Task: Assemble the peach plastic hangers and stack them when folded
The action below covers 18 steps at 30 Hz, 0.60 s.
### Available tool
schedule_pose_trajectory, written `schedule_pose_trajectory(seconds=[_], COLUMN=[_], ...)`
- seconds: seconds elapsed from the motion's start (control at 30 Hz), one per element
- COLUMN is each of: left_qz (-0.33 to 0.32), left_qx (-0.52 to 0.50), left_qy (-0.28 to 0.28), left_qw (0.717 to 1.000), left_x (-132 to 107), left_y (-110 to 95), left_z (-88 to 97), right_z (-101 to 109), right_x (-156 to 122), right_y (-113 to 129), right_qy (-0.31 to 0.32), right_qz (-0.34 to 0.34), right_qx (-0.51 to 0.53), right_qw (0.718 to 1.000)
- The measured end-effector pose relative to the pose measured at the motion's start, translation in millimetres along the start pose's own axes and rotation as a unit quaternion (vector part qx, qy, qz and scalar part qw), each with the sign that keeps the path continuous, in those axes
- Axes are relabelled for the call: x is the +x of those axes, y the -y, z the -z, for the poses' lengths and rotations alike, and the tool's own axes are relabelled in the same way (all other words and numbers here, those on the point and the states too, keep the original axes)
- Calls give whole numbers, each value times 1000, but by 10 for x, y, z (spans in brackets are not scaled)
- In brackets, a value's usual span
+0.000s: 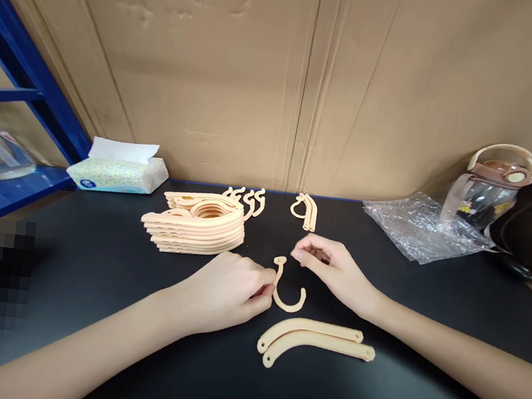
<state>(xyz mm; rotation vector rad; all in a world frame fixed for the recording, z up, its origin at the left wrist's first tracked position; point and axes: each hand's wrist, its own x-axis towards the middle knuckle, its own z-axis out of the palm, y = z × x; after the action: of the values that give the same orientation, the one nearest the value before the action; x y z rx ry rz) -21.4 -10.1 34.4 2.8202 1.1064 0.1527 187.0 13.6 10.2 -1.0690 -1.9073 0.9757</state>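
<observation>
My left hand (241, 286) pinches a cream plastic hanger hook (289, 308) by its shank, with the curved end toward me and the small round head pointing away. Just right of that head is my right hand (324, 260), its fingers curled together and apart from the hook; whether anything small sits in them is hidden. Nearer to me lie two curved hanger arms (317, 341), side by side, with holes at their ends. A stack of folded cream hangers (195, 233) rests beyond my left hand.
Several loose hooks (256, 203) lie behind the stack, and more hanger parts (311, 214) sit at the back middle. A tissue pack (118, 170) stands back left. Crumpled clear plastic (416, 232) and a bottle (485, 192) are at the right, before a cardboard wall (212, 78).
</observation>
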Motion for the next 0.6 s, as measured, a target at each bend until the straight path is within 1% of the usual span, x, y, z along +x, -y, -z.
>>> schedule_pose_trajectory(seconds=[0.07, 0.1, 0.13, 0.2, 0.27, 0.43, 0.53, 0.6], left_qz=[-4, -6, -9, -11, -11, -8, -10, -13], left_qx=[0, 0, -2, -4, -1, 16, 14, 12], left_qy=[-2, -5, -7, -10, -15, -13, -12, -14], left_qw=[1000, 1000, 1000, 1000, 1000, 1000, 1000, 1000], left_x=[-3, -5, -7, -12, -15, -19, -27, -36], left_y=[6, 9, 11, 15, 15, 10, 13, 18], left_z=[-8, -12, -14, -14, -11, -1, 0, 0], right_z=[11, 18, 22, 13, -28, -220, -294, -302], right_x=[71, 123, 187, 345, 527, 924, 1037, 1047], right_y=[37, 62, 88, 130, 143, 43, -37, -80], right_qy=[15, 25, 39, 58, 81, 91, 92, 96], right_qz=[38, 61, 92, 140, 181, 190, 188, 188], right_qx=[-76, -124, -186, -309, -382, -410, -419, -420], right_qw=[996, 990, 977, 939, 903, 888, 884, 883])
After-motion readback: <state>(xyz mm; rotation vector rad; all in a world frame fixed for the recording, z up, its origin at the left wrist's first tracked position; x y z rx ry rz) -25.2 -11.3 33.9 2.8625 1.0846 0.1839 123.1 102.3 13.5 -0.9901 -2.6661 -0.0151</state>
